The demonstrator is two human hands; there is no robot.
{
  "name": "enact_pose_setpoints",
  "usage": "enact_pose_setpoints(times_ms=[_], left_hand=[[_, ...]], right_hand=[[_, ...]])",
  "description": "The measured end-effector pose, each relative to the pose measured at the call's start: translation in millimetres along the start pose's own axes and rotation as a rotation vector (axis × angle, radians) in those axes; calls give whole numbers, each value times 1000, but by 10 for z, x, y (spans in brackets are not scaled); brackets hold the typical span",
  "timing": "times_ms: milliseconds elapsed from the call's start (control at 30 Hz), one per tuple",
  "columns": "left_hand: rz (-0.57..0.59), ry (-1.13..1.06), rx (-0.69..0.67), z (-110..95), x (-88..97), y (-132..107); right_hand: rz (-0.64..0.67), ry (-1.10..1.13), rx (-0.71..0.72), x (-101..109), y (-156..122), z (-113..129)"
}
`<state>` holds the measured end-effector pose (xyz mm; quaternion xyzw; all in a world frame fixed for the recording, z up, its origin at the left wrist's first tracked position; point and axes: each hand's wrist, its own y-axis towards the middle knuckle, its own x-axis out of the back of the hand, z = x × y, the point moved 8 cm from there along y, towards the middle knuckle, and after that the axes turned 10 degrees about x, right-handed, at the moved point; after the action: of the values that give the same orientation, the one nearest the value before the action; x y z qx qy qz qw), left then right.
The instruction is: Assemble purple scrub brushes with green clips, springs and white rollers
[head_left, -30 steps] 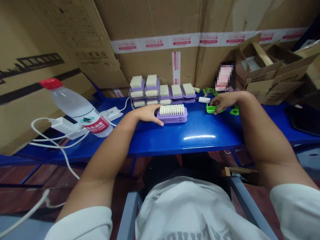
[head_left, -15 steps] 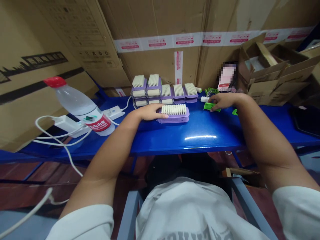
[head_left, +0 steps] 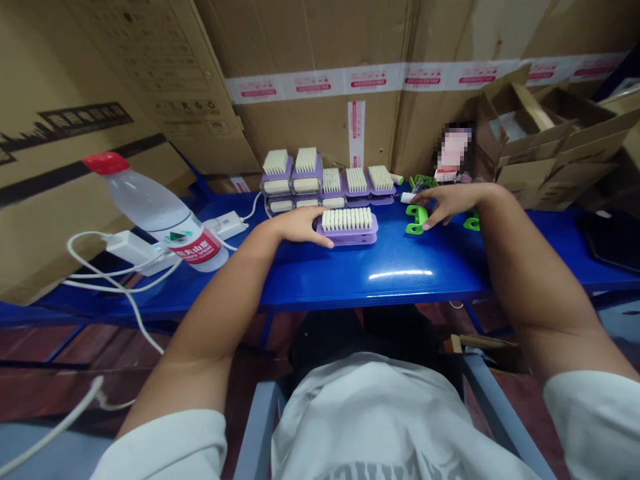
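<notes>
My left hand (head_left: 301,225) grips the left end of a lilac plastic bristle brush (head_left: 347,239), which lies on the blue bench (head_left: 400,287) with its cream bristles up. My right hand (head_left: 450,205) is several hand-widths to the right, its fingers on a bright green plastic piece (head_left: 416,220). Just above those fingers lies a small white roller (head_left: 407,197). Part of the green piece is hidden behind my fingertips. Another green piece (head_left: 471,224) sits under my right wrist.
Lilac brushes (head_left: 325,180) stand in a row at the back of the bench. A water bottle (head_left: 160,215), a power strip (head_left: 227,225) and white cables lie to the left. Cardboard boxes (head_left: 545,133) and a black pad (head_left: 610,240) are at the right.
The green piece has turned and shifted left under my right fingers. My left hand and the brush stay together, and the whole view has moved only slightly.
</notes>
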<state>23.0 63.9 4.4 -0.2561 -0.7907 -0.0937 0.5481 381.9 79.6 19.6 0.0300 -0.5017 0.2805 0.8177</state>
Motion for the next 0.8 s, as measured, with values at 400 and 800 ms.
enact_pose_setpoints(times_ms=[400,800], left_hand=[[-3,-10,22,-8,5,-5],[-12,-17,-11,50,-27,30]], right_hand=[[45,-215,49,-145,126,188],[-3,-244,125,-122,196,201]])
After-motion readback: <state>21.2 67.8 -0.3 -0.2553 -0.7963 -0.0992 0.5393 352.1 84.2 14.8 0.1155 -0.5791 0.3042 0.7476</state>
